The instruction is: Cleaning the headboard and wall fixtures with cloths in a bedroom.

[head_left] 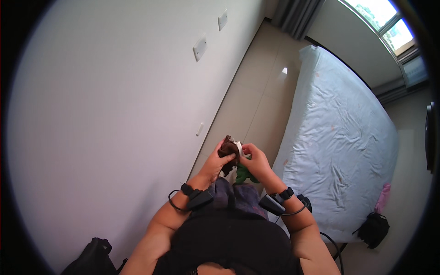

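Left hand [213,165]: fingers clamped on brown cloth [226,149]. Right hand [257,163]: fingers pinching white strip [239,148] (light, even grip advisable).

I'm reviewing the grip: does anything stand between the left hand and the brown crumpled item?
Nothing visible: the left hand holds the brown crumpled item directly, thumb across it. The white strip is at its right edge.

A bedroom, judging by the sheeted bed [339,137], grey curtain [298,17] and window [382,20].
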A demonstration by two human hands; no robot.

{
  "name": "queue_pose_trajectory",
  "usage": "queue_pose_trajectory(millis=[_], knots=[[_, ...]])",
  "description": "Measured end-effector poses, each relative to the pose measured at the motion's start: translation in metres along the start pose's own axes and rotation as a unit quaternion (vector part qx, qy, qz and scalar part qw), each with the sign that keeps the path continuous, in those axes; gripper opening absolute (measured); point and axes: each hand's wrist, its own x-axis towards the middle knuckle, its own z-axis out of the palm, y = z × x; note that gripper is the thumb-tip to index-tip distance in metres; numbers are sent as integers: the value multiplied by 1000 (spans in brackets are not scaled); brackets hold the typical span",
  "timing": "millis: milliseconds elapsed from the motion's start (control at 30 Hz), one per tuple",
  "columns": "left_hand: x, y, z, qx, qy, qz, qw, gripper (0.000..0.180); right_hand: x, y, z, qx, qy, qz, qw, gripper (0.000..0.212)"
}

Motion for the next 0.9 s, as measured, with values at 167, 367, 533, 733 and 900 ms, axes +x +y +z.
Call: queue_pose_trajectory(millis=[167, 367, 533, 733, 900], knots=[[-4, 8, 1, 69, -3, 75, 995, 40, -12, -24, 4, -79, 25, -65, 994, 24], [-11, 25, -4, -28, -20, 34, 999, 25, -13, -24, 6, 210, -20, 42, 977, 21], [-13, 34, -5, 43, -52, 61, 996, 29, -14, -26, 22, 91, 16, -25, 995, 21], [-11, 42, -16, 77, -42, 55, 995, 32, -21, -44, 31, 115, 34, -19, 993, 23], [-22, 51, 5, 56, -38, 99, 993, 27, -21, -48, 32, 2, 78, -87, 993, 25]])
